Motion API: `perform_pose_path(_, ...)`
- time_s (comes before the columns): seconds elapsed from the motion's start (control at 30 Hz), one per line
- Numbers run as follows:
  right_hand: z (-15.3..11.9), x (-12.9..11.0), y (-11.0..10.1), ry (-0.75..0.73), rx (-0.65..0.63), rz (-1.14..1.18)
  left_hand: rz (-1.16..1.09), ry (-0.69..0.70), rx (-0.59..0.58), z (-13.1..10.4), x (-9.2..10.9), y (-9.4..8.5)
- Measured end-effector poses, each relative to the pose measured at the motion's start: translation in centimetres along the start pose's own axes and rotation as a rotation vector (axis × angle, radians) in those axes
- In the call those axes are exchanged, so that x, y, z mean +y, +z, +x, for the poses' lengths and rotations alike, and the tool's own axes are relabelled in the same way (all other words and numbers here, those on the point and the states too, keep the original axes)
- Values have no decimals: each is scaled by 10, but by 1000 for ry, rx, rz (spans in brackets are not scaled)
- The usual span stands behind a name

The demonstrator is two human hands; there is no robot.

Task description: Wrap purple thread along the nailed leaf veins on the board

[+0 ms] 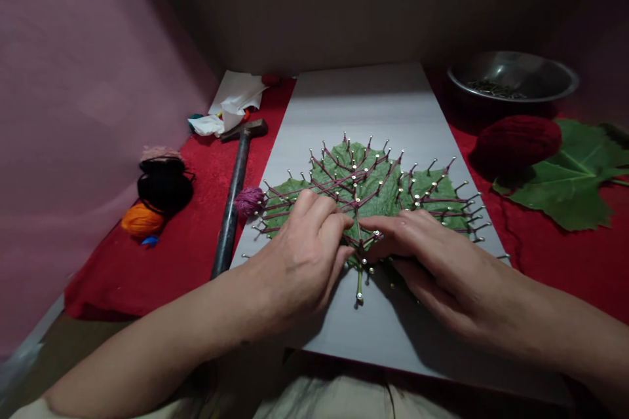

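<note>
A green leaf (378, 186) lies on a grey board (373, 105), ringed and crossed by several nails with purple yarn strung between them. My left hand (299, 255) rests on the leaf's lower left, fingers curled together near the base nails. My right hand (432, 249) lies flat on the lower right, its fingertips meeting the left hand's at the leaf's stem end. Whether either hand pinches the yarn is hidden. A small purple yarn ball (249, 201) sits at the board's left edge.
A hammer (236, 190) lies on the red cloth (196, 236) left of the board. Black and orange yarn balls (157, 196) sit further left. At right are a dark red yarn ball (518, 141), a loose leaf (570, 183) and a metal bowl (511, 78) of nails.
</note>
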State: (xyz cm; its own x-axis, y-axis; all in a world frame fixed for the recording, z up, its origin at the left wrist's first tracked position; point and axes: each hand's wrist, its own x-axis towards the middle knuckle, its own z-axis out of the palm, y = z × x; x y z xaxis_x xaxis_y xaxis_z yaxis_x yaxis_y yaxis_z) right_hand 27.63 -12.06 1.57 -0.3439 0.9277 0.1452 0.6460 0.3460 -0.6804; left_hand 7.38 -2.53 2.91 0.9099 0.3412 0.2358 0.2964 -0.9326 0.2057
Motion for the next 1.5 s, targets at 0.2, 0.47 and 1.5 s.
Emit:
perform_pose_path(0.2, -1, 0, 0, 28, -24, -48, 14, 106, -1, 1, -9, 0)
perform_pose_path(0.47, 0, 0, 2, 23, 0, -25, -255, 239, -69, 3, -5, -13)
perform_pose_path(1.5, 24, 6, -4, -52, 222, -77, -345, 40, 11, 40, 4, -16)
